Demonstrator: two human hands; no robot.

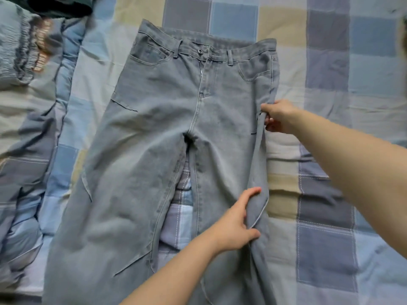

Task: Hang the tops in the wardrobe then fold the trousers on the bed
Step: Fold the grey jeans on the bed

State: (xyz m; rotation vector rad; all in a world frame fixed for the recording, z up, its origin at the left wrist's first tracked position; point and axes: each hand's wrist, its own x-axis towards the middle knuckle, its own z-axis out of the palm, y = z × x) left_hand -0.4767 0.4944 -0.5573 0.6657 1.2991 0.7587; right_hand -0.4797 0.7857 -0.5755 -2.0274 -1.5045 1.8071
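Note:
Light grey-blue jeans point(143, 139) lie spread flat, front side up, on the checked bed sheet point(326, 89), waistband at the far end and both legs running toward me. My right hand point(278, 116) pinches the outer seam of the right leg at hip height. Lower down the same seam, my left hand point(236, 221) grips a bunched fold of denim at thigh height. The right leg's outer edge is lifted slightly off the sheet between the two hands. The leg hems are out of view below the frame.
A crumpled checked quilt point(28, 139) is heaped along the left side of the bed. A dark garment point(59, 6) lies at the top left corner. Bare sheet stretches to the right of the jeans.

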